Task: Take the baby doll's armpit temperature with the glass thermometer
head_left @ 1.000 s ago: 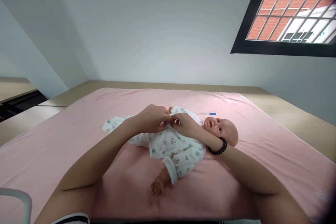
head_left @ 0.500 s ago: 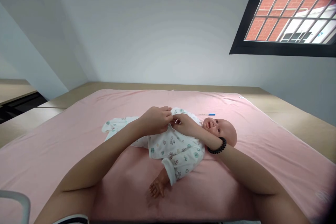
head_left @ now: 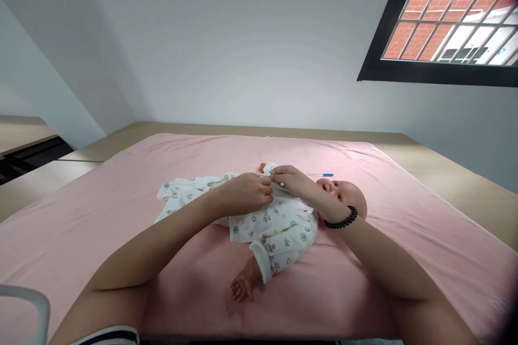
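Pinching the doll's white romper [head_left: 279, 221] on the pink blanket [head_left: 121, 215], left hand [head_left: 246, 194] and right hand [head_left: 291, 180], each grip closed on fabric.

A doll [head_left: 348, 197] in a white romper [head_left: 279, 226] printed with small teal, grey and red motifs lies at the centre of the frame on a plain pale pink sheet [head_left: 121, 205]. The sheet covers a light tan wooden table [head_left: 457, 183]. A black beaded bracelet [head_left: 340, 219] circles the wrist at centre right. A thin white stick with a blue tip [head_left: 321, 174] lies behind the doll. At upper right, a black-framed window [head_left: 441, 16] shows red brick behind dark bars; the wall [head_left: 226, 43] is pale grey.
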Available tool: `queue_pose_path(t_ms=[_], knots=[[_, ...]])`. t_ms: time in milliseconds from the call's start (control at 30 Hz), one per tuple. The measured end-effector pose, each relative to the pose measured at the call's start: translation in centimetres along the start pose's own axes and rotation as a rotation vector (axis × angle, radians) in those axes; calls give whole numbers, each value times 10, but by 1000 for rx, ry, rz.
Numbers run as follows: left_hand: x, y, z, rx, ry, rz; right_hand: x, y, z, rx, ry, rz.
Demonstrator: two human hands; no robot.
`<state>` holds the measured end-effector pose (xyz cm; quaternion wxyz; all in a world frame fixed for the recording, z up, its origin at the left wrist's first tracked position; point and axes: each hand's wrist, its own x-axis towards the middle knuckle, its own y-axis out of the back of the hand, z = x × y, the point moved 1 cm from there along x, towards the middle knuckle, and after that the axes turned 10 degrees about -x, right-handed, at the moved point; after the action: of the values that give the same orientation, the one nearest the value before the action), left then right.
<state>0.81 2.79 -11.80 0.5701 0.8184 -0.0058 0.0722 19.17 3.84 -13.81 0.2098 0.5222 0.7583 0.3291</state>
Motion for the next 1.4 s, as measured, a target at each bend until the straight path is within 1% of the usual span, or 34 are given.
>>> queue_pose_path(t_ms=[100,167,267,333,433,600,667,767,833,900,967,1033,1100,1167,1267,1400], knots=[[-3,7,-3,-77,124,-29,-5,8,-2,-13,51,-64],[-7,14,-6,-153,247,-84,-12,13,-4,-105,92,-93],[-12,24,-10,-296,406,-227,-31,25,-10,-395,140,-94],[-13,27,-12,-370,478,-325,-45,34,-16,-582,142,-134],[-15,28,-15,-426,533,-402,-59,44,-26,-751,74,-222],[-20,34,-16,-479,561,-385,-60,43,-34,-1047,-17,-401],[-22,39,-15,-495,556,-362,-59,45,-31,-1032,-9,-404],[-27,48,-12,-521,533,-313,-64,56,-22,-919,77,-304],[-30,52,-9,-537,517,-284,-69,66,-17,-860,125,-286],[-32,56,-4,-553,486,-271,-76,74,-15,-799,157,-323],[-33,59,3,-572,426,-261,-82,78,-16,-735,218,-390],[-32,61,14,-571,366,-248,-87,77,-18,-704,296,-454],[-30,61,26,-546,321,-259,-90,72,-20,-706,338,-478],[-29,59,39,-500,294,-301,-91,66,-20,-719,314,-463],[-30,53,55,-481,285,-368,-90,57,-21,-747,217,-468],[-33,47,63,-563,302,-394,-86,49,-22,-693,176,-626]])
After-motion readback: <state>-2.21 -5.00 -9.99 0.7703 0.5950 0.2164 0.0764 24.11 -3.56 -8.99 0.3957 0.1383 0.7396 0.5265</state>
